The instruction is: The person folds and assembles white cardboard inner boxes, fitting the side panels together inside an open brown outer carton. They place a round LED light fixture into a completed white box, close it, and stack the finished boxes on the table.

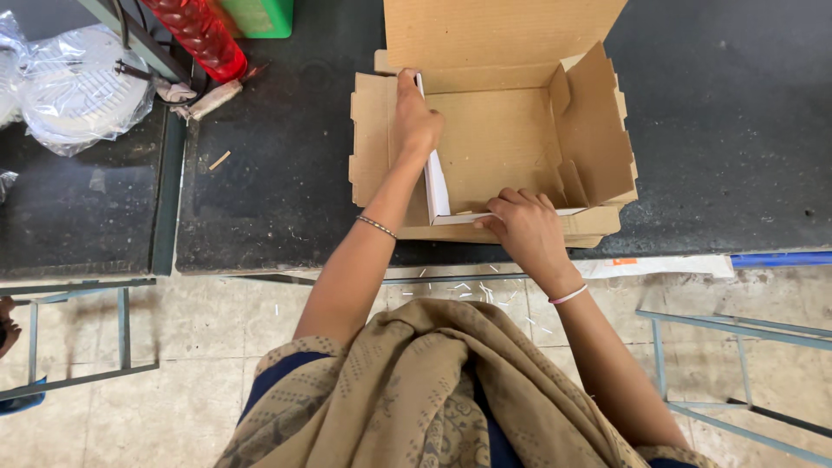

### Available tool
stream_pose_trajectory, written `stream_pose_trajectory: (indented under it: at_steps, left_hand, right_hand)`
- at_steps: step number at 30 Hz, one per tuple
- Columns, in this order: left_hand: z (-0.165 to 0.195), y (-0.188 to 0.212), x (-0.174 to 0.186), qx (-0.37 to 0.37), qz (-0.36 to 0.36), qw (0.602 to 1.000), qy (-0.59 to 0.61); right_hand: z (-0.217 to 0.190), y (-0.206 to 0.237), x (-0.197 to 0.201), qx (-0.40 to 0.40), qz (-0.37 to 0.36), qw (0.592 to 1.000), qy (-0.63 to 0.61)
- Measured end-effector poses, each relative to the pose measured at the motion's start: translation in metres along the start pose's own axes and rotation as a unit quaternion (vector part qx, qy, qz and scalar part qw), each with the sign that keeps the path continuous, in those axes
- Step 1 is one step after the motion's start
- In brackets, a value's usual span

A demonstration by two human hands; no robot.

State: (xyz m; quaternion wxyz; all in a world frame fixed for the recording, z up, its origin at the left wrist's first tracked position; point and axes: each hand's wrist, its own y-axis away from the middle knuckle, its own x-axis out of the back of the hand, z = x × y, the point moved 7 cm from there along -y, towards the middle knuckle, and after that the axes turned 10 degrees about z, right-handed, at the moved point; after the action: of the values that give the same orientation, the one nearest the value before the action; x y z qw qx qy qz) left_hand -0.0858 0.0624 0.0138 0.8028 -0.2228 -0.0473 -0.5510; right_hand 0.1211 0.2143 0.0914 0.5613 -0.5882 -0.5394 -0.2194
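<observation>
A flat-folded brown cardboard box (507, 139) lies half formed on the dark worktop (286, 173), its lid flap pointing away from me and its right side flap standing up. My left hand (416, 117) grips the box's left wall, which shows a white inner face, and holds it upright. My right hand (524, 230) presses on the near front wall, fingers curled over its white edge. Both wrists wear thin bangles.
A red cylinder (201, 35) and a green box (260, 16) stand at the back left. A plastic-wrapped white round object (78, 87) sits on a second table at left. Blue metal frames (737, 347) stand on the tiled floor on both sides.
</observation>
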Motion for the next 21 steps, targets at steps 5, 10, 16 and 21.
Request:
stream_pose_trajectory:
  at_steps: [5, 10, 16, 21]
  left_hand:
    - [0.005, 0.004, -0.008, 0.035, 0.074, 0.997, -0.012]
    - [0.025, 0.046, 0.028, -0.062, 0.095, 0.993, -0.005]
    - [0.060, 0.129, 0.059, -0.190, -0.049, 0.980, 0.023]
    - [0.099, 0.108, 0.013, -0.478, -0.162, 0.850, -0.147]
  right_hand:
    - [-0.036, -0.010, -0.007, -0.017, 0.101, 0.993, -0.060]
    - [-0.020, -0.021, -0.037, -0.084, 0.021, 0.996, 0.037]
    - [0.064, 0.004, -0.007, -0.095, 0.002, 0.993, 0.066]
    - [0.069, 0.006, -0.015, -0.093, 0.006, 0.991, 0.093]
